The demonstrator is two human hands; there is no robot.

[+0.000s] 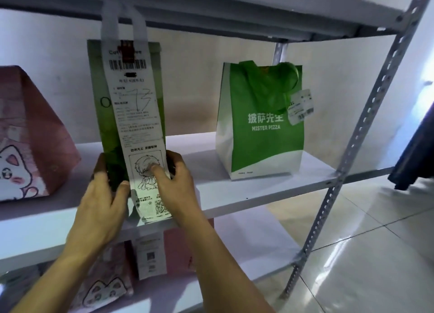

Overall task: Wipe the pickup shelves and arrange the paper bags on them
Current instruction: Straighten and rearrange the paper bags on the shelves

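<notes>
A tall, narrow green paper bag (155, 87) stands upright on the white middle shelf (234, 190), with a long printed receipt (138, 129) hanging down its front past the shelf edge. My left hand (105, 195) grips the bag's lower left side. My right hand (175, 183) grips its lower right side, thumb pressing the receipt. To the right stands a green and white "Mister Pizza" bag (260, 134) with green handles and a tag. A pink cat-print bag (30, 139) stands at the left.
The upper shelf (234, 9) sits close above the tall bag's white handles. A perforated metal upright (361, 129) bounds the right side. Pink bags (110, 280) stand on the lower shelf. Glossy floor tiles (364, 254) lie to the right.
</notes>
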